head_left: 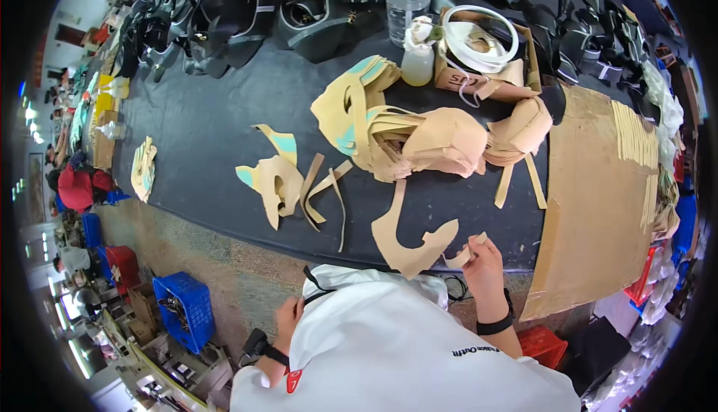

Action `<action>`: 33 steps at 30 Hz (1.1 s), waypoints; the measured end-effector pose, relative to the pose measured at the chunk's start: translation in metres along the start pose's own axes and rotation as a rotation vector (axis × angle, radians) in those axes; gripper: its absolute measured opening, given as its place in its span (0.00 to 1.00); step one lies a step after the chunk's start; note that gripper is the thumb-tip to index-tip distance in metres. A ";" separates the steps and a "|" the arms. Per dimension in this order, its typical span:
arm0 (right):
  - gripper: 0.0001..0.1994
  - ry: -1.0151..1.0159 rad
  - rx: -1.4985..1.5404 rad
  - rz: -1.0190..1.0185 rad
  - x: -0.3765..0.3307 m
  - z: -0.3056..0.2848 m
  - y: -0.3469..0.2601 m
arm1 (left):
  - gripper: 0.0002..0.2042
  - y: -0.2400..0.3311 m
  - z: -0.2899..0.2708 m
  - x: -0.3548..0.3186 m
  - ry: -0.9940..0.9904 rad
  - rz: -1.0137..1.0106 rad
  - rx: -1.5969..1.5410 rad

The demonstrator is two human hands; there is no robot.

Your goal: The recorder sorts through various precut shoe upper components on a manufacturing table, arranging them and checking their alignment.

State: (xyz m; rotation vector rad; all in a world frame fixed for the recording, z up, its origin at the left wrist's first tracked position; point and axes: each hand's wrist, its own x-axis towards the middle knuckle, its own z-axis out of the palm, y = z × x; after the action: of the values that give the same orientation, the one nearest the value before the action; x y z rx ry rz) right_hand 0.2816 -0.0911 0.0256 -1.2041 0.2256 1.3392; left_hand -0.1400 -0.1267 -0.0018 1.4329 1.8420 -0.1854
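Note:
My right hand (485, 268), at the table's near edge, pinches a short curled beige strip (459, 258) of sheet material between thumb and fingers. Just left of it lies a curved beige cut piece (404, 247), reaching over the edge toward my white shirt. My left hand (287, 321) hangs low beside the shirt, away from the table; its fingers are mostly hidden. Farther in lie stacked beige cut pieces (449, 142), some with teal patches. To their left sit a loose cut piece with a hole (271, 186) and several narrow strips (313, 187).
Black strapped items (314, 15) crowd the far side. A lidded clear jug (408, 0), a small bottle (417, 64) and a cardboard box (490, 83) holding a white ring stand behind the stacks. Cardboard sheet (591, 210) covers the right end. Blue crate (183, 311) on the floor.

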 end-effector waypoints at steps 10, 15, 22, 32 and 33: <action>0.03 0.123 0.065 -0.188 -0.025 0.036 0.023 | 0.14 -0.099 -0.078 0.036 -0.221 0.243 0.073; 0.05 0.383 0.147 -0.424 -0.051 0.056 0.053 | 0.15 -0.134 -0.172 0.119 -0.518 0.369 0.267; 0.05 0.525 0.112 -0.693 -0.135 0.103 0.120 | 0.16 -0.125 -0.255 0.204 -0.886 0.546 0.556; 0.10 0.532 -0.101 -0.575 -0.150 0.156 0.168 | 0.17 -0.026 -0.280 0.240 -1.237 0.757 1.074; 0.10 0.539 -0.090 -0.539 -0.146 0.163 0.172 | 0.16 -0.001 -0.276 0.232 -1.094 0.912 1.058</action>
State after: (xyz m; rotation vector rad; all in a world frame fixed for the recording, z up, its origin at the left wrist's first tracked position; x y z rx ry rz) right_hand 0.0170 -0.0957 0.1113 -1.5530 0.2014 0.5492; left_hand -0.2883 0.1995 0.0367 2.0359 0.0336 -1.2755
